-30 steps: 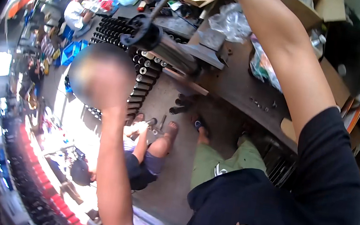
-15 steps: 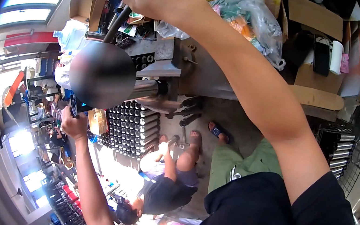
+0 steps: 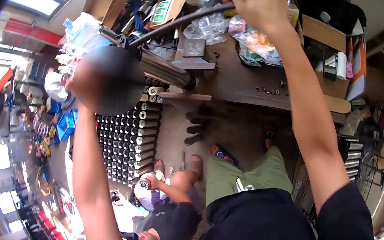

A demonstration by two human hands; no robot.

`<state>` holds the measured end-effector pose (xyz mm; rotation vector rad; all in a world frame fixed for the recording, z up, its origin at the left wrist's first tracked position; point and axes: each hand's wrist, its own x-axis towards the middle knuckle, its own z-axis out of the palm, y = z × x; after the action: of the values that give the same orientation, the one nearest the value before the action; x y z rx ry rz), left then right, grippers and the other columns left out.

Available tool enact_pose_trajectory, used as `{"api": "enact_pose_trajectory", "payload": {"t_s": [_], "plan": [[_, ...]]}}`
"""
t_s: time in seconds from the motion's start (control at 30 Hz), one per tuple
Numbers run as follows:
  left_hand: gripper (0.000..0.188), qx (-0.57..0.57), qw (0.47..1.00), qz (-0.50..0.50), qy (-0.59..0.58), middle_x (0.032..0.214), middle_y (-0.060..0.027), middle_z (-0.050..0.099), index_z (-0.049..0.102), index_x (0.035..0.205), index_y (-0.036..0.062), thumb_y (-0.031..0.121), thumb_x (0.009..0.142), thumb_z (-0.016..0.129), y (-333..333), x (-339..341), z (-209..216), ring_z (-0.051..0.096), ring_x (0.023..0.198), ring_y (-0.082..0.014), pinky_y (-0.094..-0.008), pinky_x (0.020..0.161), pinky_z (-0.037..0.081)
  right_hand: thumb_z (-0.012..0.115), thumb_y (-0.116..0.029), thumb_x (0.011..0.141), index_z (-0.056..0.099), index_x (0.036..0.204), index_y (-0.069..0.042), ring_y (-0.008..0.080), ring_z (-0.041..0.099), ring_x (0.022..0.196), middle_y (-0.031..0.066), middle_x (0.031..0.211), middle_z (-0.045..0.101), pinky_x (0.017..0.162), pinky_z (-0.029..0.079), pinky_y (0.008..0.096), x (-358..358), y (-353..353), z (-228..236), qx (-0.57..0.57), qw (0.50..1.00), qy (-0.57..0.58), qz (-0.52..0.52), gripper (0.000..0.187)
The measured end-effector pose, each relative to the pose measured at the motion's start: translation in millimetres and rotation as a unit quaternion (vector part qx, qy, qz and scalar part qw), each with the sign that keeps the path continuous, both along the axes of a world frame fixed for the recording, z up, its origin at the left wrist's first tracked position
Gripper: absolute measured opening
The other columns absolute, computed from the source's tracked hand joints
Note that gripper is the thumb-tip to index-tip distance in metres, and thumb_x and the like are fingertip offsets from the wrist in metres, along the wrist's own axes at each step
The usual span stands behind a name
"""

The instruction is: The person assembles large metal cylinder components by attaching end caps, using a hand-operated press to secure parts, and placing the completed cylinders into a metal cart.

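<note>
- Since a long bar gives more leverage the farther out it is gripped, the right hand (image 3: 264,13) probably sits at the tip for that reason: its fingers are curled round the end of the dark bar (image 3: 182,20), above and to the right of the steel cylinder (image 3: 167,70).
- At the left end of the steel cylinder is the left hand (image 3: 83,85), perhaps placed there to steady that end; a dark, blurred round patch covers most of it (so whether it grips anything, I cannot tell).
- The bar slants down from the right hand to the left end of the steel cylinder, where the blur hides how the two meet.
- The steel cylinder itself lies across the near-left corner of the workbench (image 3: 241,95), its left part jutting out, which likely leaves room for the arms.
- Just above its right end rests a metal block (image 3: 194,48), perhaps parked there for its weight.
- Right of the cylinder, small metal fittings (image 3: 269,90) lie loose on the bench, seemingly within easy reach.
- Below the cylinder, many similar tubes (image 3: 123,139) are stacked in rows, ends aligned, presumably to save floor.
- Farther below, a seated co-worker (image 3: 171,222) holds a short tube (image 3: 144,183).
</note>
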<state>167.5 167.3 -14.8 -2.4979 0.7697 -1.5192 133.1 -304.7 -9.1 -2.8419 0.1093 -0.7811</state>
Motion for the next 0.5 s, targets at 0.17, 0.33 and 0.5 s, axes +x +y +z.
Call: {"api": "enact_pose_trajectory", "payload": {"t_s": [0.17, 0.33, 0.5], "plan": [[0.006, -0.022, 0.99, -0.017, 0.138, 0.075, -0.008, 0.063, 0.06, 0.082, 0.012, 0.014, 0.087, 0.06, -1.8, 52.1, 2.0, 0.064, 0.07, -0.0351, -0.0427, 0.062, 0.048, 0.05, -0.066, 0.092, 0.066, 0.066, -0.006, 0.03, 0.066, 0.053, 0.0127, 0.061, 0.065, 0.05, 0.052, 0.0396, -170.9, 46.2, 17.7, -0.028, 0.998, 0.052, -0.028, 0.067], [0.073, -0.209, 0.951, 0.226, -0.024, 0.125, -0.0213, 0.048, 0.038, 0.137, -0.0017, 0.018, 0.075, 0.072, -21.1, 6.3, -71.4, 0.049, 0.117, -0.0378, -0.0477, 0.103, 0.041, 0.054, -0.07, 0.087, 0.068, 0.068, -0.005, 0.0337, 0.067, 0.06, 0.0148, 0.061, 0.064, 0.057, 0.053, 0.0442, -158.3, 26.3, 29.1, -0.024, 0.985, 0.163, 0.053, 0.069], [0.066, -0.634, 0.7, -0.154, 0.292, 0.119, -0.0103, 0.057, 0.042, 0.13, -0.0018, 0.001, 0.075, 0.079, -164.3, -62.8, -94.6, 0.057, 0.097, -0.016, -0.0281, 0.085, 0.049, 0.062, -0.048, 0.091, 0.069, 0.065, -0.001, 0.0382, 0.064, 0.062, 0.0191, 0.062, 0.063, 0.059, 0.051, 0.0469, -105.1, -2.2, 27.8, -0.067, 0.911, 0.26, 0.314, 0.054]]}}
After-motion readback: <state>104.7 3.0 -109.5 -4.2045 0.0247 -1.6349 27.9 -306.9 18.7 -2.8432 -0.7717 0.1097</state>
